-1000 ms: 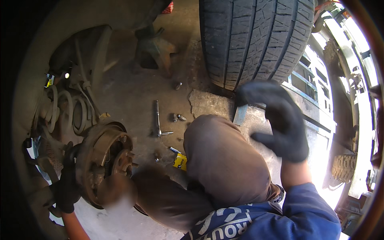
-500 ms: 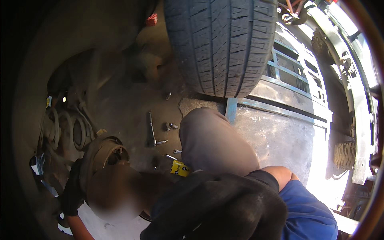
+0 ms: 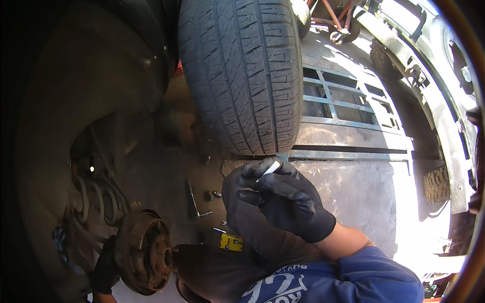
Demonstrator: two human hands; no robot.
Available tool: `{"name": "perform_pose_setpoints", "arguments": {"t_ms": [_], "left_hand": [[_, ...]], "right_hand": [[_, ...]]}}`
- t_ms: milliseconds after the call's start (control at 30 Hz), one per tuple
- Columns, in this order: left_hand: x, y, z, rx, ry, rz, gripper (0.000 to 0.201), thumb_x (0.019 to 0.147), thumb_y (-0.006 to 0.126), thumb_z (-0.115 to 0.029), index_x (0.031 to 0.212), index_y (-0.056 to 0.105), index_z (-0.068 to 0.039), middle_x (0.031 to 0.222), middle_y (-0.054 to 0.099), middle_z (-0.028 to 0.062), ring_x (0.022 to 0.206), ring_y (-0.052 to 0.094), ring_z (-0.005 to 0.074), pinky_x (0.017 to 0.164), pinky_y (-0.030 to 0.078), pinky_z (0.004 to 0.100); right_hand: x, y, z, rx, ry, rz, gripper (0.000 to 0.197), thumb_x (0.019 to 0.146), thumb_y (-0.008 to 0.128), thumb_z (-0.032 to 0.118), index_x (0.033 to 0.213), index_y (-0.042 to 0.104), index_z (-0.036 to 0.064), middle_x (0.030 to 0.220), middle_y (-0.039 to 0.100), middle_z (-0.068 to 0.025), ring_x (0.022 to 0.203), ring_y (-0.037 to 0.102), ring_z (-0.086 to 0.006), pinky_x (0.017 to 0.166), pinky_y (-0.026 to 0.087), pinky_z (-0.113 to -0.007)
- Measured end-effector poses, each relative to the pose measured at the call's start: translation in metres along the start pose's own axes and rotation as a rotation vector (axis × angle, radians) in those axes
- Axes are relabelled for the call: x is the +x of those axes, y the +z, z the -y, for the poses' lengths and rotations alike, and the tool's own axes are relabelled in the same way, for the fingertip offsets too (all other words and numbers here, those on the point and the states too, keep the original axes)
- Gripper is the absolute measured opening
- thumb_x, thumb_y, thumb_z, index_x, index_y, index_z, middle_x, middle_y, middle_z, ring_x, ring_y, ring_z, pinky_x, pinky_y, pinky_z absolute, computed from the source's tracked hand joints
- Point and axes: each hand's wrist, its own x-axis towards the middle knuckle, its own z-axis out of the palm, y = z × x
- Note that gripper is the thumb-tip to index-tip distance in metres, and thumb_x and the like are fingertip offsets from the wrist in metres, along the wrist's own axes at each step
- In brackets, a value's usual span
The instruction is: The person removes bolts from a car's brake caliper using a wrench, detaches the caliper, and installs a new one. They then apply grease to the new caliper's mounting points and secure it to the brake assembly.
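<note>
My right hand [image 3: 290, 202], in a black glove, is raised in front of the tyre's lower end. Its curled fingers hold a short white stick [image 3: 269, 171], which looks like a cigarette. At lower left, a rusty brake assembly [image 3: 146, 252] with a round backing plate and a hub with studs faces to the right. My left hand [image 3: 106, 267], also gloved in black, lies against the far left edge of that plate. Shadow and the plate hide its fingers, so I cannot tell how firmly it grips.
A large tyre [image 3: 242, 76] stands ahead. On the floor lie an L-shaped socket wrench [image 3: 192, 199], sockets [image 3: 213, 194] and a small yellow box [image 3: 231, 242]. Coil springs [image 3: 101, 202] show left, beneath a dark vehicle body. A blue metal frame [image 3: 348, 96] lies right of the tyre.
My right hand has moved from close in front of the camera to farther out, showing its fingers and the white stick. My left hand stays at the backing plate. The view has shifted.
</note>
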Motion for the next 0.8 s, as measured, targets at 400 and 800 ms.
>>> {"name": "perform_pose_setpoints", "arguments": {"t_ms": [400,800], "left_hand": [[0.002,0.016,0.017,-0.366,-0.183,-0.089,0.069,0.096,0.052,-0.013,0.160,0.029,0.000,0.163,0.035,0.0209,0.150,0.035,0.0339,0.122,0.028,0.0384],[0.006,0.004,0.003,-3.516,-0.750,0.398,0.069,0.095,0.051,-0.006,0.160,0.030,0.000,0.163,0.035,0.0218,0.148,0.038,0.0316,0.121,0.030,0.0390]], "right_hand": [[0.028,-0.113,0.099,-0.744,-0.501,-0.365,0.043,0.094,0.070,0.021,0.130,0.061,-0.0010,0.125,0.066,-0.0169,0.112,0.067,-0.0265,0.096,0.053,-0.039],[-0.072,-0.375,0.107,-1.764,0.132,-0.941,0.059,0.086,0.078,0.040,0.124,0.066,-0.0040,0.117,0.066,-0.0335,0.087,0.074,-0.0375,0.087,0.057,-0.045]]}}
